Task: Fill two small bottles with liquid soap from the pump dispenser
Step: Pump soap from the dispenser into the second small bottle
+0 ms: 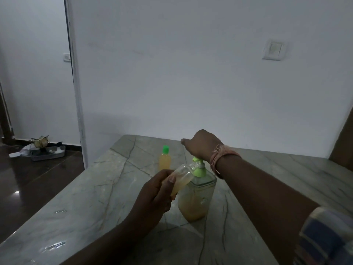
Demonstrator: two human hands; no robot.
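Since the spout has to feed straight into it, the left hand [152,196] grips the open small bottle [180,178] tilted against the pump dispenser [197,190], right hand [200,144] pressing flat on the pump head, capped bottle [164,158] just behind.

You have a grey-green veined marble tabletop [80,203], a clear square pump dispenser [196,199] of amber soap with a lime-green pump head, a small capped bottle [164,159] equally amber and green-topped, and a blue-and-white checked sleeve [328,236].
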